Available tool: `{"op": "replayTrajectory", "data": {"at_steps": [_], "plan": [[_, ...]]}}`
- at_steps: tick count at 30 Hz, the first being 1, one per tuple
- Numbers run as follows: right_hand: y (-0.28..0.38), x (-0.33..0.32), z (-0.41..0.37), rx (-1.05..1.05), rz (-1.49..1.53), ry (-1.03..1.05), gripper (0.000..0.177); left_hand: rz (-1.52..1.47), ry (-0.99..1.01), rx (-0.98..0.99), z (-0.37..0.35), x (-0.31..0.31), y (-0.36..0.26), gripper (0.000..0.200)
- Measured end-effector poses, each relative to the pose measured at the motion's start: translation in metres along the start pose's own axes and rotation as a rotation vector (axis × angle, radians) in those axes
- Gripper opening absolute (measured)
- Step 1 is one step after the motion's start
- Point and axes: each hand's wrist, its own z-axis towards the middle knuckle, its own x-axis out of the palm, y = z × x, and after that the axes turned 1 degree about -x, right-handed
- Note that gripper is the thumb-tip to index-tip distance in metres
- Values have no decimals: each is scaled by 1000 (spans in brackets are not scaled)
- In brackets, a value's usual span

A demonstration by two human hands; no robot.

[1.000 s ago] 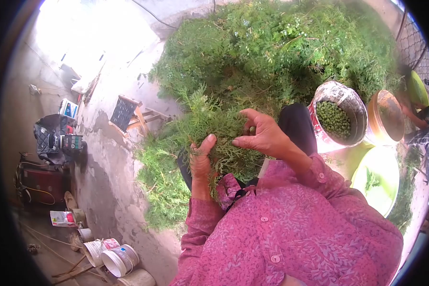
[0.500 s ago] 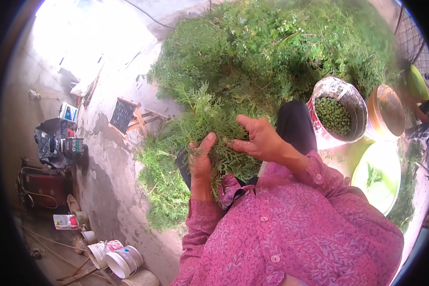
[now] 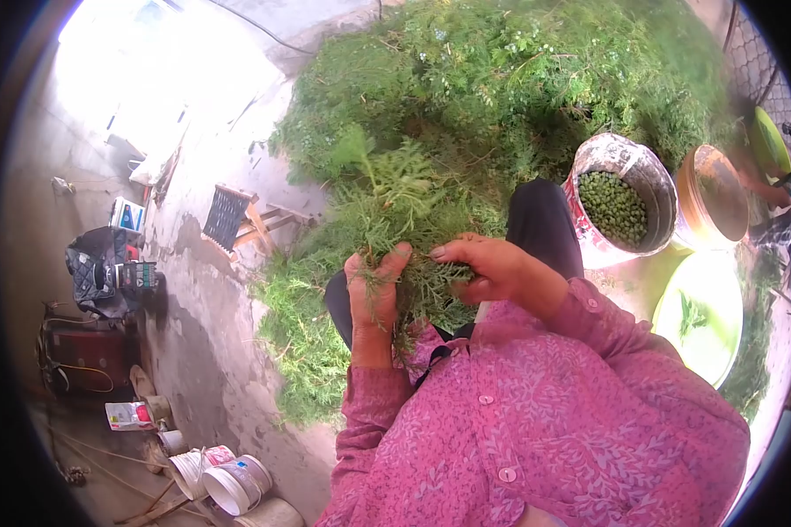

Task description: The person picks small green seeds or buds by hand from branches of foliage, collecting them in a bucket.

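My left hand point(image 3: 371, 299) is closed around a leafy green cypress branch point(image 3: 400, 189), its thumb pressed against the stems. The branch fans out above the fist, and some fronds hang below it. Close to its right side, my right hand point(image 3: 514, 274) reaches into the foliage with thumb extended and fingers curled; whatever is between them is hidden by leaves. Both hands are over my lap, above dark trousers point(image 3: 543, 228). To the right stands a stained bucket point(image 3: 578, 206) partly filled with small round green cones point(image 3: 613, 209).
A large heap of cut branches point(image 3: 501, 79) lies ahead. An orange-brown bucket point(image 3: 687, 206) and a bright green basin point(image 3: 721, 325) are at right, near another person's arm point(image 3: 765, 189). A small folding stool point(image 3: 228, 215) and white buckets point(image 3: 228, 483) stand on the left.
My right hand has turned and its raised index finger has come down, with the fingers now curled by the foliage. The branch in my left hand has shifted slightly.
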Motion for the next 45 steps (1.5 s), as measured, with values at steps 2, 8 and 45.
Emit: {"op": "replayTrajectory", "data": {"at_steps": [2, 8, 45], "plan": [[-13, -9, 2, 96, 377, 163, 24, -24, 15, -19, 1, 0, 4, 21], [-11, 7, -18, -34, 353, -145, 14, -46, 35, 16, 11, -10, 24, 21], [50, 34, -11, -784, -1022, -459, 35, 72, 67, -143, -6, 0, 1, 37]]}}
